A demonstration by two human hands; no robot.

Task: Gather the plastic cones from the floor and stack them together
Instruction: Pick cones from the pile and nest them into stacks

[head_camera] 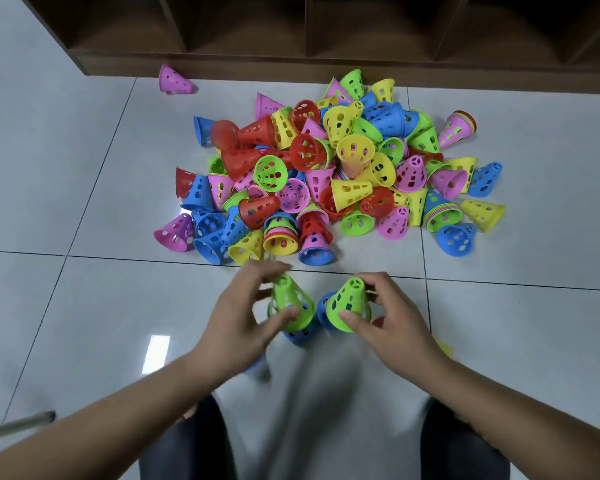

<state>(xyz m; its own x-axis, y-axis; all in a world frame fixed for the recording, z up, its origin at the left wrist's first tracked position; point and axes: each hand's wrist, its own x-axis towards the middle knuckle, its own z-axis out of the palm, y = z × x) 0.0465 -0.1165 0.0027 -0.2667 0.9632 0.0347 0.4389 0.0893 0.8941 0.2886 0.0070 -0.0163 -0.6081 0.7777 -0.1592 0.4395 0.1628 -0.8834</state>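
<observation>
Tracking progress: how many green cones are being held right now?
2: left green cone in the left hand, right green cone in the right hand. Others may be nested, hidden beneath.

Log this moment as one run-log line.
left hand: grips green cone over blue cone | right hand: grips second green cone | pile of cones: loose on floor

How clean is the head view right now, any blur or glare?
Head view: the left hand and the left green cone are motion-blurred; the right hand, the right green cone and the cone pile are sharp; one glare patch lies on the floor.
</observation>
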